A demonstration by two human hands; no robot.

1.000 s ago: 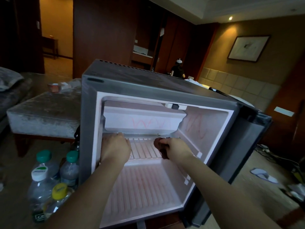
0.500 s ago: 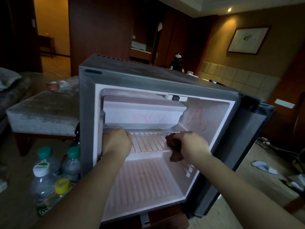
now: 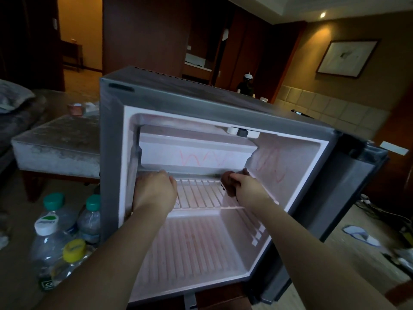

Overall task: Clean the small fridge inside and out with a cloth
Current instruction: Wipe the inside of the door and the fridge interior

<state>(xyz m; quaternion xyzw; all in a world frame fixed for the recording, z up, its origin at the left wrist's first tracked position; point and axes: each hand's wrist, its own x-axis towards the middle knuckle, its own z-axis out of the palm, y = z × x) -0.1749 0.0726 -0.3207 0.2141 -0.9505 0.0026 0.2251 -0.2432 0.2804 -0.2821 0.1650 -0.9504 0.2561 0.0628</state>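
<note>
The dark cloth (image 3: 228, 182) was bunched in the clenched right hand (image 3: 248, 189), deep inside the fridge (image 3: 111, 153). The left hand (image 3: 154, 193) was laid on the shelf (image 3: 201, 194); its grasp could not be told. Firm strokes were judged best carried from the grip up to the red scribbles (image 3: 273, 167) just above.

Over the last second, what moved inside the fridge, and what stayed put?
The right hand, gripping the dark cloth, drew forward along the shelf to its front edge, then pushed back to the rear right corner under the freezer box. The left hand stayed at the shelf's left end; the bottles stayed beside the fridge.
</note>
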